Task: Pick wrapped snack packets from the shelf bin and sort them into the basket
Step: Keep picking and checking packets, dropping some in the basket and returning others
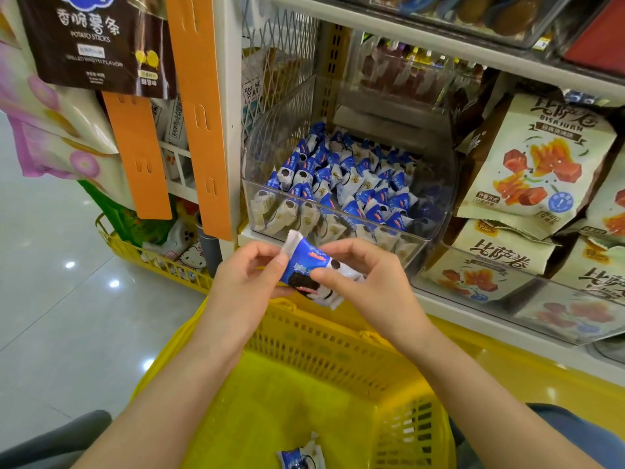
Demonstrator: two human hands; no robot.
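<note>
Left hand [250, 277] and right hand [360, 282], each grip clamped on one blue snack packet [306, 262], hold it over the yellow basket [324, 350], at six o'clock of the shelf bin [417, 247]; a careless release could drop it past the rim

A shop: stocked snack shelves [527, 170], hanging packets [91, 38], and a yellow shopping basket [324, 350].

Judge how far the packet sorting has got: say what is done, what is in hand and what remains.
Done: one blue-and-white packet lies on the floor of the yellow basket. In hand: the left hand and right hand both pinch a second packet, held above the basket in front of the shelf. Left: the clear shelf bin holds many more packets, so most of the picking seems yet to come.
</note>
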